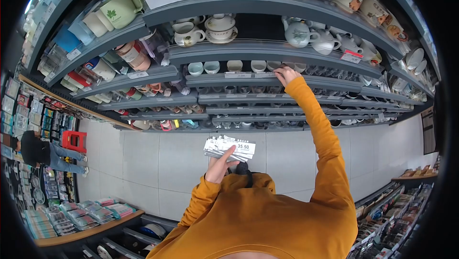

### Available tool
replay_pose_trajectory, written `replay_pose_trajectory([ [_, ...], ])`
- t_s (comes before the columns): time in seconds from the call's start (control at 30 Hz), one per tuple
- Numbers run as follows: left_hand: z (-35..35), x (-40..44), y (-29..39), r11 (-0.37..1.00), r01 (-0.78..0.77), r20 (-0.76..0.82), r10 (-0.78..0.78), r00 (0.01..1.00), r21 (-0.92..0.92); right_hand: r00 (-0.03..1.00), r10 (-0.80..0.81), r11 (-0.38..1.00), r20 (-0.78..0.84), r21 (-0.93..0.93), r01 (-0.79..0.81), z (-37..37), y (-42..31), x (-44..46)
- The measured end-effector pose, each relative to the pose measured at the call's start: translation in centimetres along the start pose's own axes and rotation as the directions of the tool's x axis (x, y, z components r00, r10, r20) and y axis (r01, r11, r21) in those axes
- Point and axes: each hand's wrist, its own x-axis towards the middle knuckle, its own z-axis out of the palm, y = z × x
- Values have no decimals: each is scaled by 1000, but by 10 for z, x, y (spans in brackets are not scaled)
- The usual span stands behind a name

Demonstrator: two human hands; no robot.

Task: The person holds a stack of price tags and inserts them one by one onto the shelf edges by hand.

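My left hand (221, 168) is closed around a fanned stack of white price labels (230, 145), its thumb pressed on the top one, which reads 35.50. Ahead of me, my right hand (287, 75) reaches to the front edge of a shelf (320, 81). Its fingers are bent together at the lip, and whatever they may pinch is too small to make out. Small bowl-like cups (258, 66) stand on that shelf beside and behind the fingers. A label strip (238, 74) runs along the edge to the left of this hand.
Above are teapots (297, 33), a lidded cup on a saucer (221, 29) and a green mug (120, 9). Glassware lines the lower shelves. On the left, a person in dark clothes (36, 149) is near a red stool (74, 141). Packaged goods (86, 216) lie behind me, left.
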Motion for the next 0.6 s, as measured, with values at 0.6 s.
replay_pose_trajectory([
  [0.6,3,22,74,973,-222,39,220,975,58,945,163,456,283,828,-327,-52,-222,-55],
])
